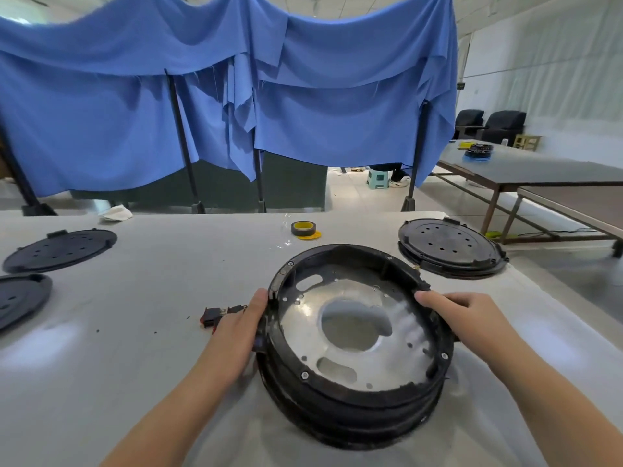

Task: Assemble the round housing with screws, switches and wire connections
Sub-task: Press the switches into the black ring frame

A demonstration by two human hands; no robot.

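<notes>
The round black housing [344, 396] with a silver metal plate [350, 362] inside is tilted toward me in the middle of the white table [151, 332]. My left hand [239, 328] grips its left rim, thumb over the edge. On the right rim my right hand [465, 318] holds it the same way. Screws sit around the rim. A black switch [215, 315] with red parts lies on the table just left of my left hand, partly hidden by it.
A roll of yellow tape [303, 229] lies behind the housing. One black perforated round cover [448, 247] sits at the back right, and two more [64, 249] [20, 298] at the left. A blue curtain hangs behind the table; dark tables stand at the far right.
</notes>
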